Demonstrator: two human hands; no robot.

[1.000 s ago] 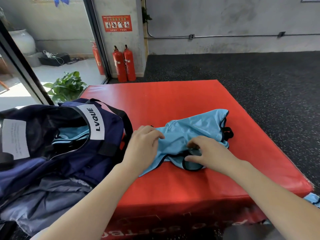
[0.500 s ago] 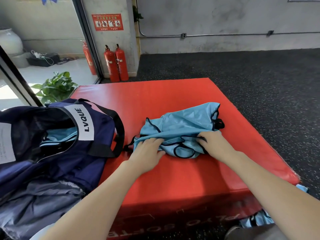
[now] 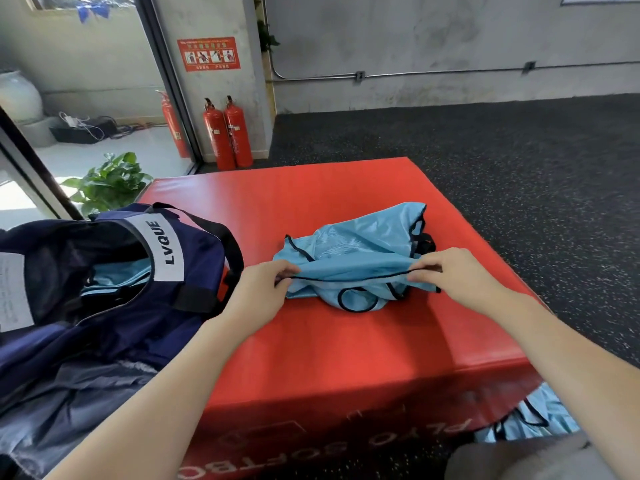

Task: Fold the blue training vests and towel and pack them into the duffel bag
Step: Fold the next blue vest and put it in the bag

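Your left hand (image 3: 258,289) and right hand (image 3: 453,275): fingers pinching black-trimmed edge of blue vest (image 3: 349,247), stretched between them over red plyo box (image 3: 346,341). Open duffel bag (image 3: 114,278) at 9 o'clock of vest.

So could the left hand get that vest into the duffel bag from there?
Probably yes. The left hand pinches the vest's edge right beside the duffel bag, whose mouth gapes open toward it, and nothing lies between them.

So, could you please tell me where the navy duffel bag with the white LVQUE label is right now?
In the head view, the navy duffel bag sits open at the left, on the red foam box's left edge, beside the left hand.
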